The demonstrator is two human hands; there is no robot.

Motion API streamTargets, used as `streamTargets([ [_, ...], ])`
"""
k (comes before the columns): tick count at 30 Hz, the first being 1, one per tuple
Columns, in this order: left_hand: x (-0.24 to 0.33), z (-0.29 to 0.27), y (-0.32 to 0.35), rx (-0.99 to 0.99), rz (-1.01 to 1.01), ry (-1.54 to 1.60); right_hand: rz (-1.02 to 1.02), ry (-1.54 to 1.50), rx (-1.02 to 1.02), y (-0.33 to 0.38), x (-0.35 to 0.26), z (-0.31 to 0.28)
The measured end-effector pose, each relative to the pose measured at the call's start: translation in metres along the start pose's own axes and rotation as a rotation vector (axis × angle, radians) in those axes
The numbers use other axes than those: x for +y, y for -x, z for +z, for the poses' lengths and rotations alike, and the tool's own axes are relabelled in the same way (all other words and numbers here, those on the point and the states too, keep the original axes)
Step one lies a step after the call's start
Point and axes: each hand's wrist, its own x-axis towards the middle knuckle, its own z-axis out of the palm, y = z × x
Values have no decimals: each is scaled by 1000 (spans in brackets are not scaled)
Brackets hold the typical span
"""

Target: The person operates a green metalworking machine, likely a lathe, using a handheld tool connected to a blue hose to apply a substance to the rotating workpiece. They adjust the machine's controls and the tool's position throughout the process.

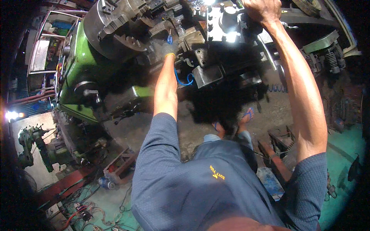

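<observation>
Floor (127,129), grey mid-frame, green toward 5 and 7 o'clock. Lathe (77,67), green body at 10, dark metal parts running along the top to 1. Person wears dark blue shirt (192,196), fills 6 o'clock, small yellow print on it; forearms reach up to 12 and 1. Chuck (111,29), big, round, grey, stepped jaws, at 11. Red beam (71,183) on floor at 8, smaller red frame just right of it. Green machine part at 9, below a bright lamp (14,115) near the left rim. Tool post (219,32), square, shiny, bolts along its side, at 1. Grey box (208,76), open-looking, just past 12, below tool post.

Right hand (264,10) at 1, bare, just right of tool post, fingers curled at the top edge; part cut off, so can't tell if the grip is clamped on anything. Left hand (163,47) between 11 and 12, right of chuck, in grey glove with yellow cuff; blurred, can't tell if the grip is apart or together. Wires (84,211) tangled on floor, between 7 and 8. Sandals (249,112), blue straps, at 3. Can (106,183), bluish, beside red frame, near 8. Blue cord (185,82) at 12, loops from left wrist toward grey box. Blue piece (169,39), small, at left hand, near 12; can't tell if held.
</observation>
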Motion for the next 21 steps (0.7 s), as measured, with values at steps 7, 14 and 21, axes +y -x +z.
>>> streamTargets([
  [7, -16, 15, -17, 225, 2, 386, -7, 4, 62, 3, -1, -13],
  [14, -47, 19, -24, 419, 14, 106, -42, -98, 55, -1, -16, -12],
  [21, 38, -34, 23, -78, -112, 211, -6, -32, 41, 2, 2, -9],
])
